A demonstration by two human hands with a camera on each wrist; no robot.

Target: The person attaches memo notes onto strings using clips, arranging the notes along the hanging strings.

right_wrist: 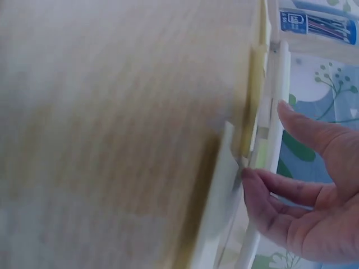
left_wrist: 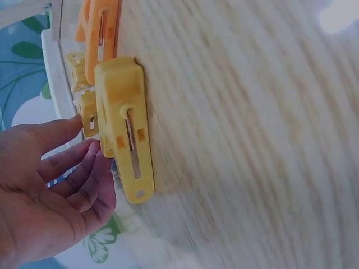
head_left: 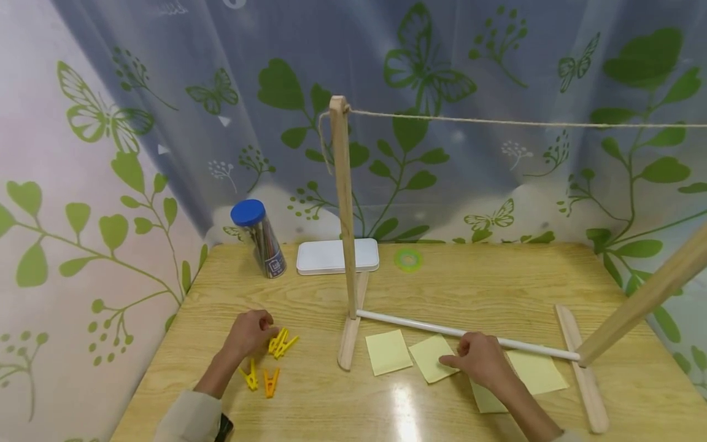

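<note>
Head view: right wooden post (head_left: 652,298) is being cut off by the edge; white rod (head_left: 409,323) is being partly covered by the right hand (head_left: 485,362); jar label (head_left: 275,265) is being rendered too small to read. Left wrist view: orange clip (left_wrist: 104,39) is being cropped at top. Right wrist view: tabletop (right_wrist: 112,112) is being blurred.

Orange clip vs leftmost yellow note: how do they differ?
Color: the orange clip is strong orange; the leftmost note is pale yellow.
Shape: the clip is V-like with two legs; the note is a flat, squarish sheet.
Size: the clip is narrow; the note covers more area.
Shared: both lie on the wooden table, with neither of the hands touching them.
</note>
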